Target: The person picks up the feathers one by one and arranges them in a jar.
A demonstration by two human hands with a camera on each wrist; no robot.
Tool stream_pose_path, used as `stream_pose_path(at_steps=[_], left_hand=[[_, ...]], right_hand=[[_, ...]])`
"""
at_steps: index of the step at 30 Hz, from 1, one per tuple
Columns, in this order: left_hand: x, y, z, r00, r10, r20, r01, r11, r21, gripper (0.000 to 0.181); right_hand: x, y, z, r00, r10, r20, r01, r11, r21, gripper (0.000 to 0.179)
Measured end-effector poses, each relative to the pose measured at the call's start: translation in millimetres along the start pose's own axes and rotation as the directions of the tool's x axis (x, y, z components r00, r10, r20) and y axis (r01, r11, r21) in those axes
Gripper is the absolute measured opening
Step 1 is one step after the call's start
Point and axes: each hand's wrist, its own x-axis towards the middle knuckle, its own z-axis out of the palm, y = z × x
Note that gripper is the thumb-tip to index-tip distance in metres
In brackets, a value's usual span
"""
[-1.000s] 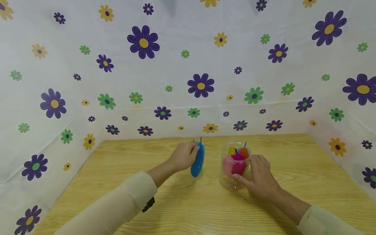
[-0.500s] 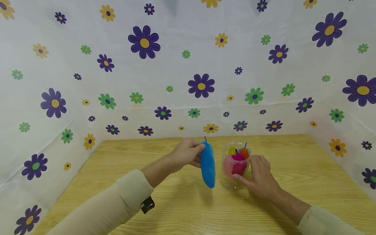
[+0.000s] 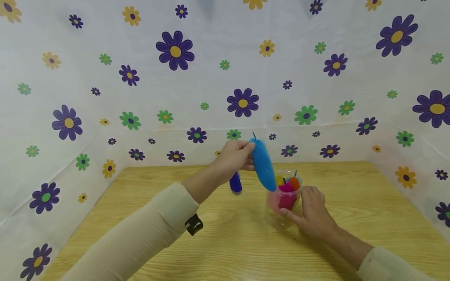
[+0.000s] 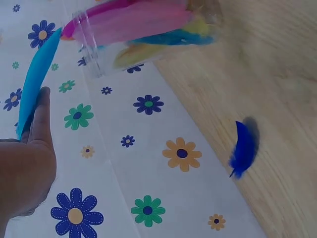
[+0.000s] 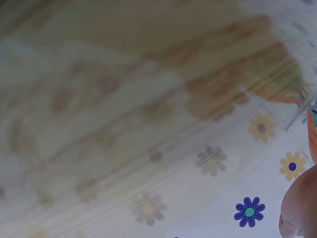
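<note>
A light blue feather [image 3: 264, 166] hangs tip-down from my left hand [image 3: 234, 158], pinched near its quill end between thumb and fingers. Its lower tip overlaps the rim of a clear plastic jar [image 3: 277, 218] in the head view. My right hand [image 3: 314, 212] grips the jar's right side, thumb across the front. Inside stand several feathers, among them a magenta feather [image 3: 287, 197], an orange feather [image 3: 293, 182] and a pink feather [image 4: 143, 25]. On the table behind my left hand lies a dark blue feather [image 3: 236, 183], seen whole in the left wrist view.
The wooden table [image 3: 197, 242] carries the jar. A white flowered cloth [image 3: 211, 82] rises as a wall behind the table and along both sides. In the right wrist view the jar's clear wall [image 5: 124, 99] blurs most of the picture.
My left hand has lifted the light blue feather off the table area and carried it up and right toward the jar. The dark blue feather has come into view. The right hand stays put.
</note>
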Motion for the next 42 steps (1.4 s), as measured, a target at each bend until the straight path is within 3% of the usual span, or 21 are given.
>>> stream_pose_path(at_steps=[8, 13, 16, 18, 20, 24, 28, 31, 33, 35, 37, 38, 42], left_hand=[[20.2, 9.2, 14.2, 0.996, 0.057, -0.064, -0.053, 0.997, 0.064, 0.036], [24.4, -3.9, 19.9, 0.991, 0.124, -0.043, -0.117, 0.984, 0.137, 0.033], [22.7, -17.5, 21.4, 0.983, 0.182, 0.005, -0.178, 0.957, 0.23, 0.035], [20.9, -26.4, 22.4, 0.971, 0.234, 0.053, -0.239, 0.923, 0.303, 0.038], [20.3, -34.8, 24.3, 0.949, 0.294, 0.114, -0.315, 0.876, 0.364, 0.039], [19.1, -45.5, 28.8, 0.886, 0.403, 0.229, -0.464, 0.771, 0.437, 0.038], [17.5, -50.5, 30.4, 0.826, 0.468, 0.314, -0.563, 0.65, 0.511, 0.027], [18.5, -52.2, 29.9, 0.785, 0.468, 0.406, -0.617, 0.542, 0.57, 0.022], [21.0, -53.2, 29.4, 0.762, 0.447, 0.469, -0.646, 0.484, 0.59, 0.023], [22.2, -52.3, 28.4, 0.757, 0.411, 0.509, -0.654, 0.452, 0.607, 0.025], [23.3, -51.7, 27.1, 0.758, 0.383, 0.528, -0.652, 0.453, 0.608, 0.029], [23.3, -51.5, 26.2, 0.766, 0.364, 0.529, -0.642, 0.469, 0.607, 0.031], [20.2, -50.9, 19.3, 0.81, 0.347, 0.472, -0.58, 0.587, 0.565, 0.038]], right_hand=[[-0.5, 1.2, -0.1, 1.0, 0.002, -0.001, -0.002, 1.0, 0.02, 0.06], [0.0, 1.9, 1.5, 1.0, -0.003, -0.001, 0.003, 1.0, 0.018, 0.057], [0.3, 1.7, 1.5, 1.0, -0.006, 0.003, 0.006, 1.0, 0.017, 0.056], [0.4, 1.5, 1.1, 1.0, -0.01, 0.002, 0.01, 1.0, 0.012, 0.057], [0.3, 1.3, 0.2, 1.0, -0.015, -0.002, 0.015, 1.0, 0.013, 0.058], [-0.1, 1.8, -0.9, 1.0, -0.027, -0.013, 0.027, 0.999, 0.02, 0.062], [-0.6, 2.6, -1.2, 0.999, -0.031, -0.012, 0.032, 0.999, 0.025, 0.065], [-0.9, 3.0, -1.1, 0.999, -0.034, -0.013, 0.034, 0.999, 0.03, 0.066], [-1.3, 3.5, -0.9, 0.999, -0.034, -0.015, 0.035, 0.999, 0.031, 0.066], [-0.9, 3.8, -0.4, 0.999, -0.036, -0.014, 0.036, 0.999, 0.035, 0.067], [-0.7, 3.9, -0.7, 0.999, -0.036, -0.014, 0.036, 0.999, 0.035, 0.067], [-0.6, 3.8, -0.9, 0.999, -0.037, -0.013, 0.037, 0.999, 0.036, 0.066], [0.3, 3.8, -0.6, 0.999, -0.041, -0.014, 0.041, 0.998, 0.037, 0.065]])
